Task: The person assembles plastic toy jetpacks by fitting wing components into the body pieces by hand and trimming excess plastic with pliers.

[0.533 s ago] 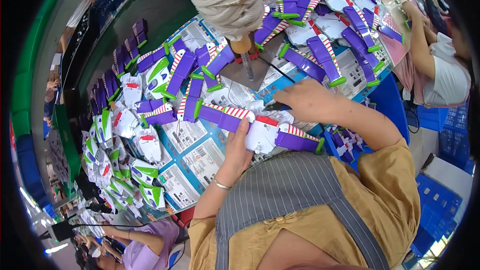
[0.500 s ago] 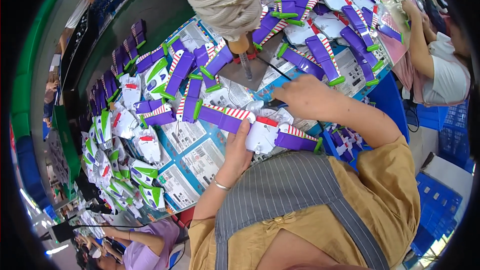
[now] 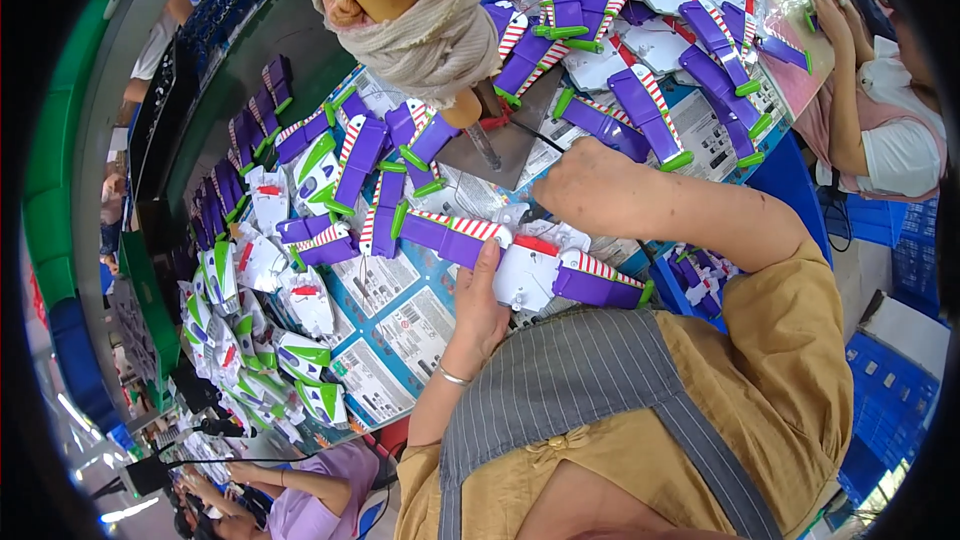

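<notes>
My left hand (image 3: 482, 302) grips a toy wing pack near its middle, thumb on top. The pack has a white body (image 3: 526, 275) with a red strip, a purple wing (image 3: 440, 238) to the left and another purple wing (image 3: 600, 287) to the right, both with red-and-white striped edges and green tips. My right hand (image 3: 582, 183) is closed just above the white body, knuckles up. Its fingertips and whatever they hold are hidden behind the hand. A black cable (image 3: 537, 133) runs to the back of that hand.
A cloth-wrapped post (image 3: 410, 30) with a metal rod hangs above the table. Finished-looking wing packs (image 3: 645, 105) pile at the far right, white-and-green shells (image 3: 230, 340) at left. A blue bin (image 3: 690, 280) holds parts near my right elbow. Co-workers sit at right (image 3: 890, 130) and lower left.
My right hand has shifted slightly left and its fingers have curled in more. The wing pack and left hand stay almost still. The view has shifted a little.
</notes>
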Demonstrator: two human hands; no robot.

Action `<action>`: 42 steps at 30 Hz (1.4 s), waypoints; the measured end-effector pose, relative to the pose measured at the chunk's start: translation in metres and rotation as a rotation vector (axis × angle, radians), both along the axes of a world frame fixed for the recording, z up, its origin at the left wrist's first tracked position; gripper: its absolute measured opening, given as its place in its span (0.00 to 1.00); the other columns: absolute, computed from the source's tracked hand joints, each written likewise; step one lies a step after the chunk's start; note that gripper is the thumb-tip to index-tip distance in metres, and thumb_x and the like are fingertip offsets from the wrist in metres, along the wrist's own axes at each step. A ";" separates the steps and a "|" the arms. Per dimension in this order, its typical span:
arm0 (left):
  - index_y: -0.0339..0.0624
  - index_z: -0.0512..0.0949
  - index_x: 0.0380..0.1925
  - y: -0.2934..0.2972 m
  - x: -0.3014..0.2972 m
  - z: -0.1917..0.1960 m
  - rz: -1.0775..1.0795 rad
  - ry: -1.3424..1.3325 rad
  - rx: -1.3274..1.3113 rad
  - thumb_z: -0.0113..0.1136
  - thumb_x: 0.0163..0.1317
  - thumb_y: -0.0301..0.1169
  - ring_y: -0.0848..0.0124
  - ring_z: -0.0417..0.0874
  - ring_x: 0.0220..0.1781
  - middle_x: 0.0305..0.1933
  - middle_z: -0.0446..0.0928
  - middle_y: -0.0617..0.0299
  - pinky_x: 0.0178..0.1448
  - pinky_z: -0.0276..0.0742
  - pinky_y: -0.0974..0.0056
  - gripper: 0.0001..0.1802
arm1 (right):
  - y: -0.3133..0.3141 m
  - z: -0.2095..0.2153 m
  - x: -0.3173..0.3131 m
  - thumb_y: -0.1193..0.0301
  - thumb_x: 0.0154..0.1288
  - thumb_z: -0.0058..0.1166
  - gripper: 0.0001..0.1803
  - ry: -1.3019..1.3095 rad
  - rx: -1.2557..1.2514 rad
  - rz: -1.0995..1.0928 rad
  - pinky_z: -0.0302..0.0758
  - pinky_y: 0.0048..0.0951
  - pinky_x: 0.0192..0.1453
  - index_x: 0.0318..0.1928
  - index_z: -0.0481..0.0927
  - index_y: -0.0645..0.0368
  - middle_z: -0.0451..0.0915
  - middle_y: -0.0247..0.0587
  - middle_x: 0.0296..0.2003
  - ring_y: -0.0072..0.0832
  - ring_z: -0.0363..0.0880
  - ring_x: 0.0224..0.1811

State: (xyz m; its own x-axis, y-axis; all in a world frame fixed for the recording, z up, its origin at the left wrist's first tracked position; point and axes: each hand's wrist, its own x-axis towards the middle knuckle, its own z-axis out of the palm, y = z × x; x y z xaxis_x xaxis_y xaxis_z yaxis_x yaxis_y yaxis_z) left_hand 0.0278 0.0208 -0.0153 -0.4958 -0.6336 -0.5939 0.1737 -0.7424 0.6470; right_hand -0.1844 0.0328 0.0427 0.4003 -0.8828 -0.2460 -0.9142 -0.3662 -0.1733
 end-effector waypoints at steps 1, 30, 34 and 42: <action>0.42 0.69 0.51 -0.005 -0.001 -0.006 0.015 0.008 -0.001 0.55 0.64 0.40 0.68 0.76 0.53 0.51 0.74 0.59 0.56 0.74 0.60 0.20 | -0.002 -0.007 -0.005 0.74 0.51 0.49 0.08 -0.092 0.017 -0.035 0.74 0.38 0.29 0.31 0.78 0.62 0.80 0.47 0.23 0.37 0.82 0.28; 0.37 0.67 0.55 -0.046 -0.029 0.014 0.091 0.233 0.144 0.51 0.66 0.41 0.55 0.75 0.56 0.55 0.73 0.50 0.60 0.72 0.50 0.24 | -0.032 -0.039 -0.036 0.64 0.60 0.50 0.14 -0.253 0.258 -0.212 0.74 0.44 0.42 0.40 0.78 0.60 0.80 0.52 0.33 0.48 0.79 0.39; 0.40 0.65 0.57 -0.045 -0.027 0.013 0.065 0.221 0.159 0.51 0.66 0.43 0.58 0.74 0.58 0.56 0.72 0.53 0.61 0.70 0.53 0.25 | -0.032 -0.039 -0.036 0.63 0.61 0.50 0.14 -0.271 0.262 -0.218 0.74 0.44 0.42 0.41 0.78 0.60 0.80 0.51 0.33 0.48 0.78 0.39; 0.38 0.68 0.54 -0.043 -0.028 0.014 0.116 0.198 0.117 0.51 0.66 0.41 0.56 0.75 0.56 0.54 0.73 0.51 0.60 0.72 0.51 0.23 | -0.030 -0.036 -0.035 0.62 0.61 0.50 0.15 -0.284 0.241 -0.222 0.74 0.44 0.43 0.41 0.78 0.60 0.80 0.52 0.34 0.48 0.79 0.39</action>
